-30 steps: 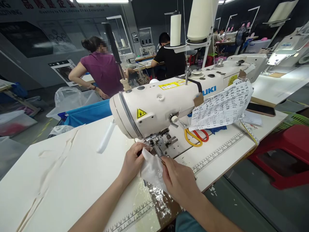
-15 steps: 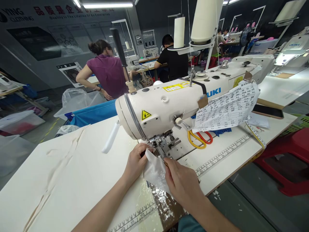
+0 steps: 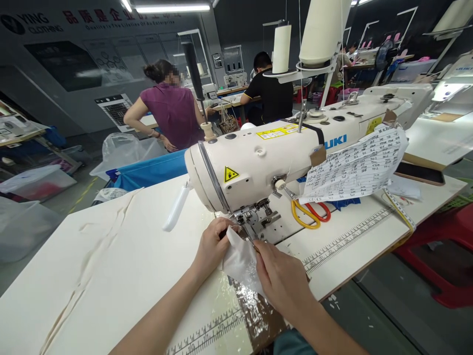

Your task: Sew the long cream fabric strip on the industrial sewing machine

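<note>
A thin piece of white fabric (image 3: 242,261) lies at the needle area of a white sewing machine (image 3: 236,167). My left hand (image 3: 211,246) is closed on the fabric's left edge, close beside the presser foot; its fingertips are partly hidden. My right hand (image 3: 283,271) grips a slim metal tool (image 3: 254,245) that looks like tweezers, pointing toward the presser foot (image 3: 251,231). Most of that tool is covered by the fingers. The right hand rests against the fabric's right side.
Yellow-and-red-handled scissors (image 3: 306,215) lie under the machine arm. A handwritten sheet (image 3: 354,167) hangs from the arm. Rulers (image 3: 349,239) are marked on the tabletop (image 3: 129,261), and a tape measure (image 3: 401,209) droops over its edge. Two people sit ahead at other machines.
The whole view has shifted slightly, so the scene sits a little further right. Both hands keep nearly the same place and hold at the fabric.
</note>
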Motion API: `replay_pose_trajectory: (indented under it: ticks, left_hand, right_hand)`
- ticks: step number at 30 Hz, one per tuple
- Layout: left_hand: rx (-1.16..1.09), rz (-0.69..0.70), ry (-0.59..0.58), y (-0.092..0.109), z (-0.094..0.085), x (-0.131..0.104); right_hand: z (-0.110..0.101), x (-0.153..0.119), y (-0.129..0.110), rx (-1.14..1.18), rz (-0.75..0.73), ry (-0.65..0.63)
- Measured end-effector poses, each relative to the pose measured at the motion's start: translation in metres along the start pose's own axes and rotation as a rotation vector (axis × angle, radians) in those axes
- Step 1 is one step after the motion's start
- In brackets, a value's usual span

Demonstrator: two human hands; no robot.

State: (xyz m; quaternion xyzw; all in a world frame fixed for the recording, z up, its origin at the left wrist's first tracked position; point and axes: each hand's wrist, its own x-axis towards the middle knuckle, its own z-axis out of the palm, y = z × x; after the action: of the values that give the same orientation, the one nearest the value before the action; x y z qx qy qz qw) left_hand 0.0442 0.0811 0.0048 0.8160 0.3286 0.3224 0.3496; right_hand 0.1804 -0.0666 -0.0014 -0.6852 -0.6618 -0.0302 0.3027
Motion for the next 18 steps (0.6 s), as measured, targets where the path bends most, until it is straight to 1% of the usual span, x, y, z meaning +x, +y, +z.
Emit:
replay_pose_trajectory:
  ticks: [7,13,18]
  left_hand:
    - [0.036,0.016,-0.001,-0.0007,0.0001,0.0021]
    - [0.044,0.006,0.014,-0.0012,0.0003,0.0027]
    - [0.037,0.001,0.014,-0.0018,0.0001,0.0028]
  right_hand:
    - [-0.0003,-0.0005,0.0019,0.000,-0.014,-0.019]
    - [0.0005,-0.0027,0.0027,0.075,-0.003,0.056]
    - [0.0015,-0.0015,0.0018,0.062,0.005,0.050]
